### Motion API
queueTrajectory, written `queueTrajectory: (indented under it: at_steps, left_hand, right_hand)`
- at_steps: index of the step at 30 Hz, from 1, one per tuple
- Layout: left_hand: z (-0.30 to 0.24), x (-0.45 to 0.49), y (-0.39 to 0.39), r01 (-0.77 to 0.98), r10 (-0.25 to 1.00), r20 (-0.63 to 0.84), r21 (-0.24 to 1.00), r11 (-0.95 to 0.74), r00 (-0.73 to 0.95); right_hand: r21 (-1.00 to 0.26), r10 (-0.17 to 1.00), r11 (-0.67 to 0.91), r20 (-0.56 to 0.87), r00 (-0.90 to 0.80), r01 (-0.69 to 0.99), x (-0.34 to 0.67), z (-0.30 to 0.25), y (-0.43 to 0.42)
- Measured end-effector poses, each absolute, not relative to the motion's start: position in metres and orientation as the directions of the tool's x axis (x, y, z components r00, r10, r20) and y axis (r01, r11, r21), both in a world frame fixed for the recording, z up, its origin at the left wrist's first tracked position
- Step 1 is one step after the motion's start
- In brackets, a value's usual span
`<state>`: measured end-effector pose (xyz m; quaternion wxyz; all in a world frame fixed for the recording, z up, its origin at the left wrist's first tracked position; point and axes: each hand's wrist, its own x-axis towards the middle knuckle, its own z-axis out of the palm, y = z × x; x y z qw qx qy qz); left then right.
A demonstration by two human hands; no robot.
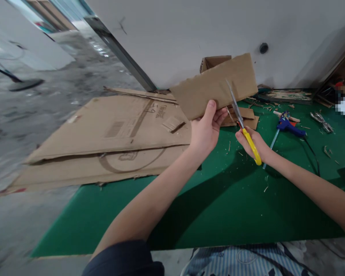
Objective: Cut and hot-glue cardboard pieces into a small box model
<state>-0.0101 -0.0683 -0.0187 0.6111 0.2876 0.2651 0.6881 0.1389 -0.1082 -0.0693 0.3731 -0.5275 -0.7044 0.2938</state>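
My left hand [205, 130] grips a rectangular piece of cardboard [198, 94] by its lower edge, thumb on the near face and fingers behind. The piece is held up, tilted, above the green table. In my right hand [254, 143] is a pair of scissors [251, 145] with yellow handles. One long blade lies across the near face of the cardboard, pointing up and left; the other blade seems to be lower, near my left fingertips. Whether the blades are cutting, I cannot tell.
Large flattened cardboard sheets [126, 126] cover the table's left side. A cardboard box [215, 61] stands behind the held piece, against the white wall. On the right lie a blue glue gun [290, 127] with a cord, a metal tool [321, 122] and scraps on the green table [232, 214].
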Motion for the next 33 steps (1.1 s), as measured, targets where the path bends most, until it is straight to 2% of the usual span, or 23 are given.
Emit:
queueTrajectory:
  at_steps: [10, 18, 23, 28, 33]
  left_hand:
    - [-0.02, -0.008, -0.071, -0.649, 0.995, 0.067, 0.754, -0.101, -0.077]
    - [-0.028, -0.009, -0.067, -0.63, 0.991, 0.116, 0.766, -0.128, -0.06]
    - [-0.03, -0.005, -0.072, -0.626, 0.99, 0.135, 0.769, -0.133, -0.045]
    - [-0.033, -0.005, -0.072, -0.645, 0.994, 0.083, 0.757, -0.11, -0.072]
    - [-0.035, -0.005, -0.071, -0.61, 0.993, 0.051, 0.785, -0.105, -0.105]
  right_hand:
    - [-0.689, 0.949, 0.294, 0.294, -0.115, 0.663, 0.145, -0.074, -0.105]
    - [-0.739, 0.944, 0.33, 0.237, -0.231, 0.588, 0.15, -0.06, -0.108]
    - [-0.737, 0.953, 0.301, 0.249, -0.171, 0.605, 0.148, -0.061, -0.109]
    - [-0.812, 0.975, 0.215, 0.206, -0.078, 0.542, 0.149, -0.069, -0.108]
    - [-0.831, 0.977, 0.197, 0.126, -0.17, 0.52, 0.153, -0.07, -0.106]
